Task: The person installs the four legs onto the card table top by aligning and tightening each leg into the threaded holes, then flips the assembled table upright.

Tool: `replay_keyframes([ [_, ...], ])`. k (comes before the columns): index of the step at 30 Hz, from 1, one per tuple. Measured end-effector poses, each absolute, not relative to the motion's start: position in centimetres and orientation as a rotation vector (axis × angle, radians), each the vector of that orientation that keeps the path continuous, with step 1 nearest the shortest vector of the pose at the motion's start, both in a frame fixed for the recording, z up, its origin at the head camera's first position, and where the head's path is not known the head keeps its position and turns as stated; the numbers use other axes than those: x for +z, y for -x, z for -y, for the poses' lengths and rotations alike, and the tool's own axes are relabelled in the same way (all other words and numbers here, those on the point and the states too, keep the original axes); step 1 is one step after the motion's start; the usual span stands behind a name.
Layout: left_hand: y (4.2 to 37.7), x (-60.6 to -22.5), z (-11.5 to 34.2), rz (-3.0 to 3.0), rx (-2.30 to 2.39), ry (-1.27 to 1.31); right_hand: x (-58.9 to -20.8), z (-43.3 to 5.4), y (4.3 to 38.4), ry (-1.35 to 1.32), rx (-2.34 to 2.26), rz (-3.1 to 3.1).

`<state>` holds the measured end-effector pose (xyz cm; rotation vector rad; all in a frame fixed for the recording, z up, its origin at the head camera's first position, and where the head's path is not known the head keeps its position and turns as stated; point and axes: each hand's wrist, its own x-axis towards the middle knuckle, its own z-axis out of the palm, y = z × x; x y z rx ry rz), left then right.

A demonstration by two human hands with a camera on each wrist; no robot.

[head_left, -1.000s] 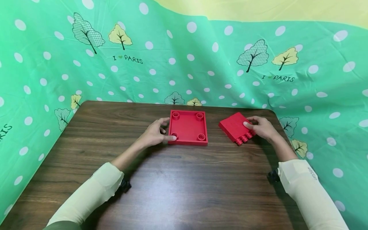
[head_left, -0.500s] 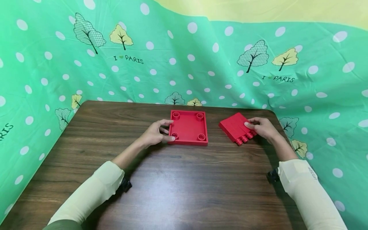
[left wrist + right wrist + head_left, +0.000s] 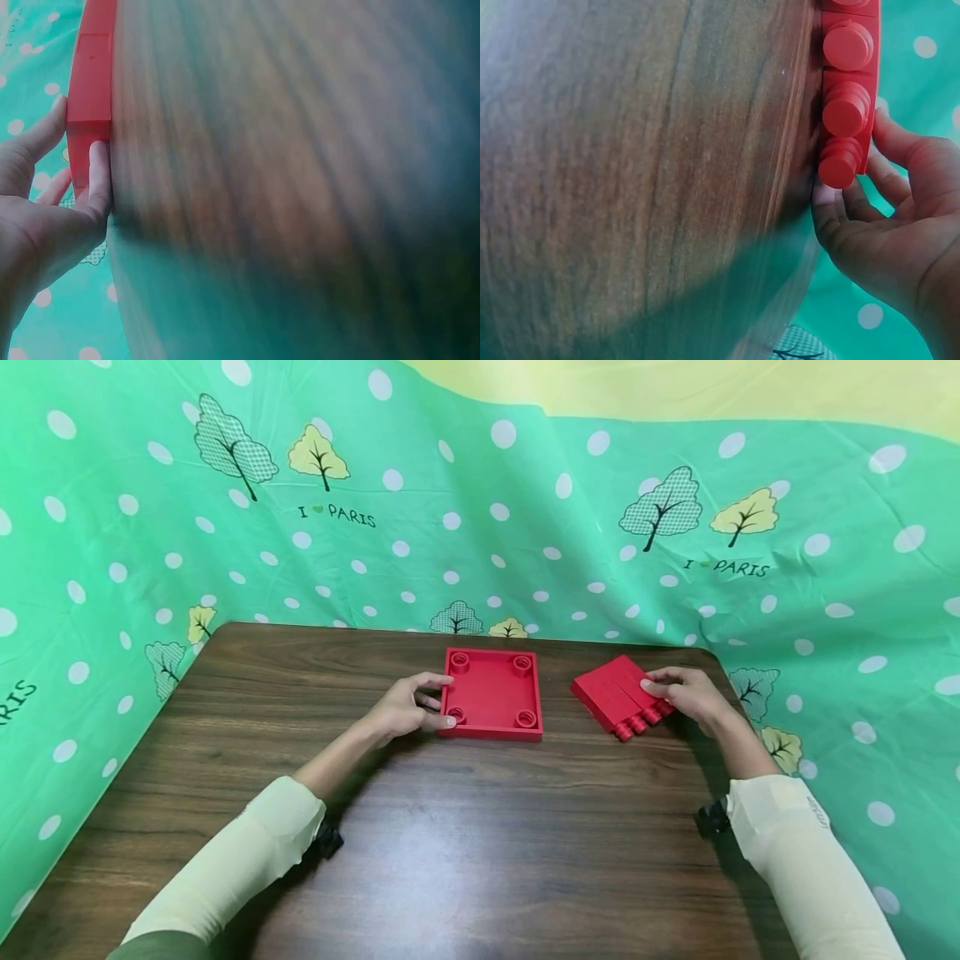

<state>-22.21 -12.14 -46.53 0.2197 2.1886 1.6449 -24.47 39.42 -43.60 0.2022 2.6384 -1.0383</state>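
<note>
A red square toy tabletop [image 3: 491,693] lies hollow side up at the back of the table, with a round ringed socket in each corner. My left hand [image 3: 405,708] holds its left side, thumb by the near left corner and index finger over the rim; in the left wrist view thumb and fingers bracket its edge. To the right, several red blocky legs [image 3: 613,692] lie side by side, their stepped round ends [image 3: 847,45] toward the front right. My right hand [image 3: 690,693] pinches the outermost leg, thumb on top, other fingers at its far side.
The dark wood table [image 3: 480,843] has rounded back corners. A green dotted cloth [image 3: 480,527] hangs close behind its back edge and along both sides. Both forearms wear pale sleeves [image 3: 240,852] with dark wrist cameras [image 3: 712,818].
My left index finger has moved onto the tabletop's rim. My right hand has shifted slightly right, and seams between the legs show more clearly. The tabletop stays in place.
</note>
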Motion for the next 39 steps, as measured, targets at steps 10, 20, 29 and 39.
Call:
replay_keyframes([
  [10,22.1,-46.9,12.3,-2.104,1.732,-0.208,-43.8,-39.9,24.4,-0.181,-1.016,-2.692],
  [20,22.4,-47.4,12.1,-2.053,1.786,-0.167,-43.7,-40.3,24.1,-0.032,-0.807,-2.905],
  [29,22.6,-47.6,12.5,-2.026,1.814,-0.147,-43.2,-39.8,24.4,0.054,-0.697,-2.990],
  [39,22.3,-47.6,12.9,-2.028,1.837,-0.150,-43.2,-39.5,24.8,0.042,-0.720,-2.986],
])
